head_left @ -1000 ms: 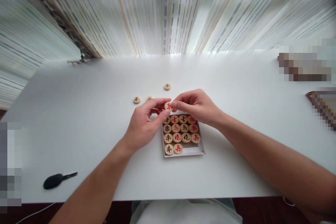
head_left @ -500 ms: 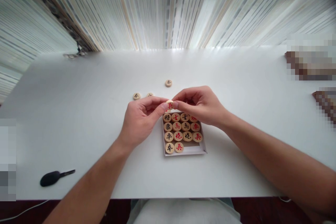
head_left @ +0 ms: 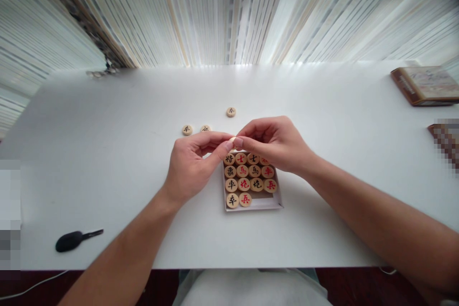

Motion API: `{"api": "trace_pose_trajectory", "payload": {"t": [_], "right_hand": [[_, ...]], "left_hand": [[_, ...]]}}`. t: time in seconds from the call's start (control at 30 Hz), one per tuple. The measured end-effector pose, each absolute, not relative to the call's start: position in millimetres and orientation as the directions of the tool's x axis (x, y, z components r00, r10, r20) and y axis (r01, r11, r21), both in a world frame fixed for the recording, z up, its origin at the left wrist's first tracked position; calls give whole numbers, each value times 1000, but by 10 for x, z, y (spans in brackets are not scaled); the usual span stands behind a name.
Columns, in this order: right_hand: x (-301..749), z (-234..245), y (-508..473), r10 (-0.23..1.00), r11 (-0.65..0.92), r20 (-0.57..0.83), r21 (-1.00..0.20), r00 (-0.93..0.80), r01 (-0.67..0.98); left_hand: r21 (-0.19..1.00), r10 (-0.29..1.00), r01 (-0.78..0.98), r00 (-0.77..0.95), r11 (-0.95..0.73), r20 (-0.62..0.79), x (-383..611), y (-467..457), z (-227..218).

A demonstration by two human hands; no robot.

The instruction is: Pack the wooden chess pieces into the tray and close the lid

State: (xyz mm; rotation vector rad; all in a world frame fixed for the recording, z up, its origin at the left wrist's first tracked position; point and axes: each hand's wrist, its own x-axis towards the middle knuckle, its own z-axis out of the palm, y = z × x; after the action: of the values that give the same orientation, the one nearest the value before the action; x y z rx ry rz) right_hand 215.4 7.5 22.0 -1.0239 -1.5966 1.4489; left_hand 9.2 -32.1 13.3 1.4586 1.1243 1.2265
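My left hand (head_left: 193,162) and my right hand (head_left: 276,143) meet above the far edge of a shallow white box (head_left: 256,207). Both pinch one round wooden Chinese chess piece (head_left: 234,140) between thumbs and forefingers. It is tilted, so its character is hardly visible. Rows of pieces with red and black characters fill most of the box. The nearest row holds a black-marked piece (head_left: 232,201) and a red-marked piece (head_left: 245,200) on its left, with bare box floor to their right. My fingers cover part of the farthest row.
Beyond my hands, three loose black-marked pieces lie on the white table (head_left: 118,167): a left one (head_left: 187,130), a middle one (head_left: 205,128) and a farther one (head_left: 231,112). A black paddle-shaped object (head_left: 70,241) rests front left. A brown box (head_left: 425,86) is far right, before a striped curtain (head_left: 215,14).
The held chess piece has turned between my fingers; its red character faced up before and now its edge shows. Both hands stay in nearly the same place.
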Motion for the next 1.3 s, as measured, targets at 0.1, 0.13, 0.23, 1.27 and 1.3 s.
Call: {"api": "trace_pose_trajectory", "payload": {"t": [0.1, 0.13, 0.23, 1.27, 1.3], "right_hand": [[2148, 247, 78, 903, -47, -54, -999, -426, 26], [2147, 257, 78, 899, -71, -67, -997, -432, 8], [2150, 275, 85, 892, -133, -104, -990, -439, -36], [2168, 252, 67, 846, -254, -199, -966, -495, -44], [2167, 253, 64, 852, -230, -186, -973, -490, -32]], "left_hand": [[989, 985, 36, 107, -142, 137, 103, -311, 149], [992, 986, 16, 112, -124, 122, 107, -309, 153], [997, 992, -49, 106, -67, 72, 116, -305, 157], [997, 986, -29, 146, -71, 75, 127, -351, 147], [996, 984, -28, 157, -85, 89, 129, -351, 146]]}}
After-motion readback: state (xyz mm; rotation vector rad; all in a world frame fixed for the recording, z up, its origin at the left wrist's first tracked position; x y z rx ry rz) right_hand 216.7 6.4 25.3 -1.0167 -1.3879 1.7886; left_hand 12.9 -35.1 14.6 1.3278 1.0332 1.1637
